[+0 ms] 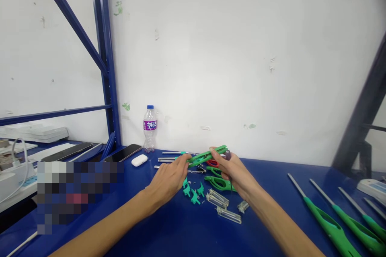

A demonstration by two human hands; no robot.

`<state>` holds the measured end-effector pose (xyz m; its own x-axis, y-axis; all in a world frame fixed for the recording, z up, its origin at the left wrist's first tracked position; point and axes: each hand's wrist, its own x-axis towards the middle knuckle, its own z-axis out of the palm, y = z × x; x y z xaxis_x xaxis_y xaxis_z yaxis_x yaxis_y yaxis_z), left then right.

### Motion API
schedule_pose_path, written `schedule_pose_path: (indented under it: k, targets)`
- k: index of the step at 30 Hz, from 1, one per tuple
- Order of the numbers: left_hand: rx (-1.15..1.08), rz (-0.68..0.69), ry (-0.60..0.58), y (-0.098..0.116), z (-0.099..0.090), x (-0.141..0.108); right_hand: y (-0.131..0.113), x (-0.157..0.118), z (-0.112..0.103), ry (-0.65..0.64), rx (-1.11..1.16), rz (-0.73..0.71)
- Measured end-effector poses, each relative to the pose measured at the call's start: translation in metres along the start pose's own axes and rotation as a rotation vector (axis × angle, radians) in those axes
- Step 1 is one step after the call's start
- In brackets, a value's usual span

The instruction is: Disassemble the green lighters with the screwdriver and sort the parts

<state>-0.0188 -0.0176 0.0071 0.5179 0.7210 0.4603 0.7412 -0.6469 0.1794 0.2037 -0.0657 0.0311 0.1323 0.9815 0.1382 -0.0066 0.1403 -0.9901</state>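
Observation:
A green plastic lighter housing (205,157) is raised above the table between my two hands. My left hand (173,176) is closed around its left end, and my right hand (230,170) pinches the right end. A dark purple handle (228,155) also shows in my right hand, with a thin dark shaft below; it looks like a screwdriver. Beneath lie teal trigger pieces (195,197), clear fuel tanks (229,215) and green lighter housings (221,184). Metal lighter tubes (167,160) lie behind my left hand, which partly hides them.
Several green long-nosed lighters (328,225) lie at the right. A clear bottle (150,128) stands by the wall, near a white earphone case (139,160) and a phone (125,152). A blue metal post (108,68) rises at the left. A pixelated patch covers the left table.

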Motion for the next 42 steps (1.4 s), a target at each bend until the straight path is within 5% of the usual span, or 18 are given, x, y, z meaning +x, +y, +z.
schedule_pose_path:
  k: [17,42]
  targets:
    - [-0.314,-0.155,0.077,-0.01,0.006,0.005,0.002,0.001,-0.001,-0.036,0.081,0.115]
    - [-0.711,-0.368,-0.119,-0.017,0.01,0.012,0.0,-0.003,0.008,0.0,-0.064,0.173]
